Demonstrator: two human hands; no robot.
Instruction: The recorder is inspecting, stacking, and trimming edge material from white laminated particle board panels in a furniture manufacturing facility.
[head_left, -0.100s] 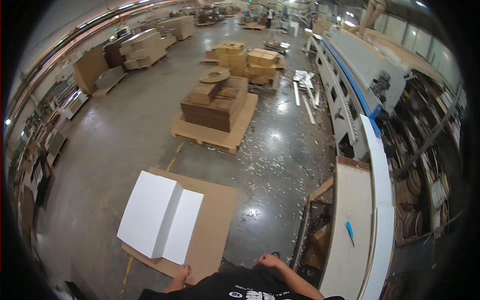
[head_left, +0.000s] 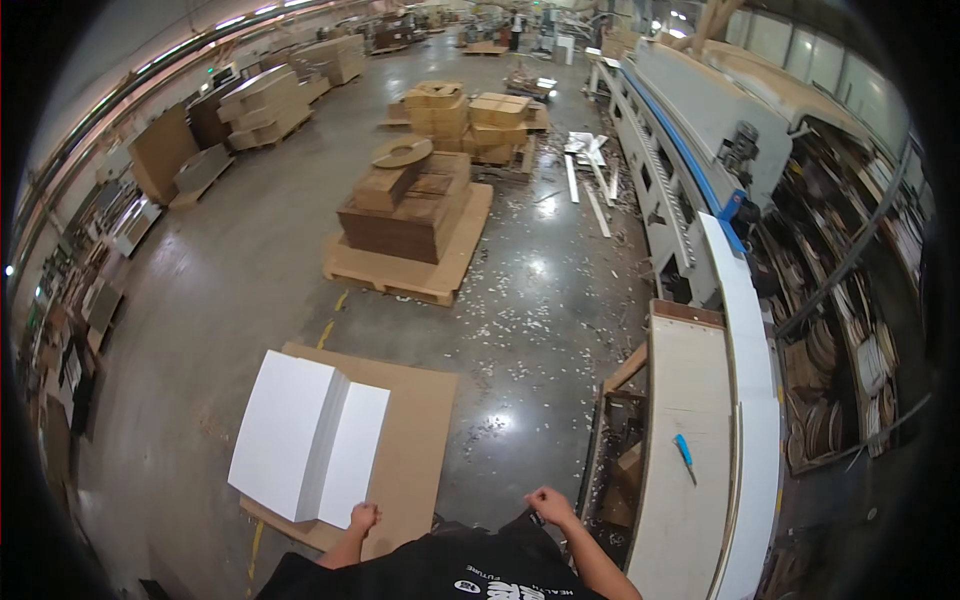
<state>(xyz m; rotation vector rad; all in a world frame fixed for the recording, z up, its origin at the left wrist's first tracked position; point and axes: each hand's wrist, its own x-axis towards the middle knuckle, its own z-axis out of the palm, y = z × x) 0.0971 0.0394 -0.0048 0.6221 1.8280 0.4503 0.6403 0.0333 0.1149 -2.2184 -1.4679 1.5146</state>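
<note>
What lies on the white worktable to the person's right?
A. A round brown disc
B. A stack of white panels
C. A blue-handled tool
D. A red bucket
C: a small blue-handled tool lies alone on the white worktable; the white panels sit on a brown board on the floor by the left hand, and the right hand is empty.

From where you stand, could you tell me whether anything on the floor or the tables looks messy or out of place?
Yes: pale chips and scraps litter the concrete floor between the pallet of brown boards and the long machine. Several white strips lie loose and crossed beside it. The white panels by the left hand look neatly stacked.
</note>
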